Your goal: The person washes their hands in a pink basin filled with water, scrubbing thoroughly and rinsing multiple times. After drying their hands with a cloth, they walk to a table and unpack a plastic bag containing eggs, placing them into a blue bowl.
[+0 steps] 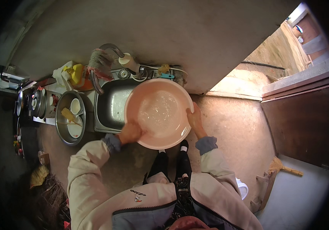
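A large pale pink plastic basin [160, 141] is held tilted over the right part of a stainless steel sink [115, 100]. Wet, shiny highlights show on its inner bottom. My right hand [195, 118] grips the basin's right rim, with the thumb on the inner side. At the near left rim, my left hand [130, 132] is curled and blurred. Its fingertips cannot be made out, nor whether it grips the rim or holds something small. Above the sink's left side curves a metal faucet [97, 82] with a cloth [101, 63] wrapped round it.
Left of the sink stands a steel bowl [59, 126] holding a white cup [75, 106], a plate and a yellow brush-like item. A yellow-capped jug [79, 76] is behind it. Twigs [52, 189] lie at lower left. A straw hand broom [285, 168] rests on a pale surface at right.
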Demonstrator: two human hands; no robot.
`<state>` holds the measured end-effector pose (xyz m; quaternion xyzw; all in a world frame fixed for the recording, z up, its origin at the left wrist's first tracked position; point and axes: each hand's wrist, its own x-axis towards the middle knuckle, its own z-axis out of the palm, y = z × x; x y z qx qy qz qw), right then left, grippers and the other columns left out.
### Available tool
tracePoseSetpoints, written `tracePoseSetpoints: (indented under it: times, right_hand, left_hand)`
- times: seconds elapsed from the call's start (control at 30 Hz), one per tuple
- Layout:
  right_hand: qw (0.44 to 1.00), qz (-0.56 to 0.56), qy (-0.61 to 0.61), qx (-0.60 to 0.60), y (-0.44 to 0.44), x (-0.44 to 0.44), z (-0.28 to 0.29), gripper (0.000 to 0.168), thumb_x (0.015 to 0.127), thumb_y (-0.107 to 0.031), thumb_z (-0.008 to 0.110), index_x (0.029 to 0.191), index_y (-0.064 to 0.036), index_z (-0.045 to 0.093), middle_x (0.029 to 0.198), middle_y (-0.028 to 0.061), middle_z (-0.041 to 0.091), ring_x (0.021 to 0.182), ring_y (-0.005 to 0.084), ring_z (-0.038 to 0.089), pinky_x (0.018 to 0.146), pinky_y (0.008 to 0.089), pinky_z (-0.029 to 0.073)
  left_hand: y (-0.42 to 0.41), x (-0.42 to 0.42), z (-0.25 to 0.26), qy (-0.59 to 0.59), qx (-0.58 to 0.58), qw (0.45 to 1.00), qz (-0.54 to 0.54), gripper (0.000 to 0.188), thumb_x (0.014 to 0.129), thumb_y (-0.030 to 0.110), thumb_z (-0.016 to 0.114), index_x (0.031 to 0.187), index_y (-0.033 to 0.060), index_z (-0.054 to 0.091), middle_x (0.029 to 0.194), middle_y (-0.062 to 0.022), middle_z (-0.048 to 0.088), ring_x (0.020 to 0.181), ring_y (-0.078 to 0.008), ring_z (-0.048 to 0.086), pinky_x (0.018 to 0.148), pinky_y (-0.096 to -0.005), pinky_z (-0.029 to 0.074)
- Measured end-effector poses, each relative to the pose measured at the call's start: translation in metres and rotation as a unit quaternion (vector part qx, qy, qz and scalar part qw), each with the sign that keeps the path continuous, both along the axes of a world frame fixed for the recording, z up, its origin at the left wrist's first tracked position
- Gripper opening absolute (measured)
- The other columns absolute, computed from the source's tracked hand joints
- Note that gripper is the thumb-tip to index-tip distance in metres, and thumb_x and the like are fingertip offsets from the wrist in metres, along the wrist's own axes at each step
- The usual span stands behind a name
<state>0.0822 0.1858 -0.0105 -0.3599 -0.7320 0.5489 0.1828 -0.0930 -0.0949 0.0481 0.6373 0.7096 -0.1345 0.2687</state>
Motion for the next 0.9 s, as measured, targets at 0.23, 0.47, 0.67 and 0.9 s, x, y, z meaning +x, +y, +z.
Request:
tracePoseSetpoints:
  times: [0.23, 0.47, 0.67, 0.9]
  right_hand:
    - [0.999, -0.027, -0.008, 0.017, 0.0, 0.002, -0.015, 0.031, 0.085, -0.011, 0.056, 0.115, -0.003, 0.061, 0.1, 0.0238, 0.068, 0.095, 0.0394, 0.066, 0.085, 0.0448, 0.05]
    - [0.999, -0.004, 0.01, 0.047, 0.008, 0.007, -0.014, 0.028, 0.086, -0.012, 0.056, 0.112, -0.002, 0.06, 0.099, 0.023, 0.067, 0.094, 0.0399, 0.065, 0.085, 0.0472, 0.049]
    - [0.997, 0.026, -0.041, 0.066, 0.001, 0.001, 0.005, 0.029, 0.087, -0.011, 0.055, 0.114, -0.002, 0.058, 0.102, 0.0252, 0.066, 0.098, 0.0425, 0.064, 0.086, 0.048, 0.049]
    - [0.998, 0.023, -0.002, 0.052, -0.006, -0.011, 0.016, 0.026, 0.087, -0.009, 0.055, 0.113, -0.002, 0.057, 0.102, 0.0256, 0.066, 0.1, 0.0437, 0.063, 0.086, 0.0482, 0.05]
  left_hand:
    - [0.073, 0.15, 0.003, -0.249, 0.171, 0.916, 0.262, 0.041, 0.1, 0.034, 0.048, 0.12, -0.0022, 0.052, 0.104, -0.0273, 0.065, 0.096, -0.0418, 0.063, 0.08, -0.0498, 0.051]
    - [0.072, 0.154, 0.002, -0.23, 0.149, 0.926, 0.258, 0.042, 0.098, 0.037, 0.05, 0.116, -0.0014, 0.053, 0.101, -0.0232, 0.065, 0.094, -0.0413, 0.064, 0.079, -0.051, 0.05]
    - [-0.02, 0.025, -0.029, 0.016, 0.129, 0.99, 0.047, 0.029, 0.089, 0.028, 0.055, 0.102, 0.0041, 0.066, 0.091, -0.0165, 0.066, 0.077, -0.0347, 0.064, 0.072, -0.0489, 0.05]
    - [0.102, 0.01, -0.134, 0.214, 0.219, 0.933, 0.186, 0.025, 0.083, 0.017, 0.057, 0.098, 0.0, 0.066, 0.091, -0.0125, 0.069, 0.075, -0.0279, 0.069, 0.057, -0.044, 0.054]
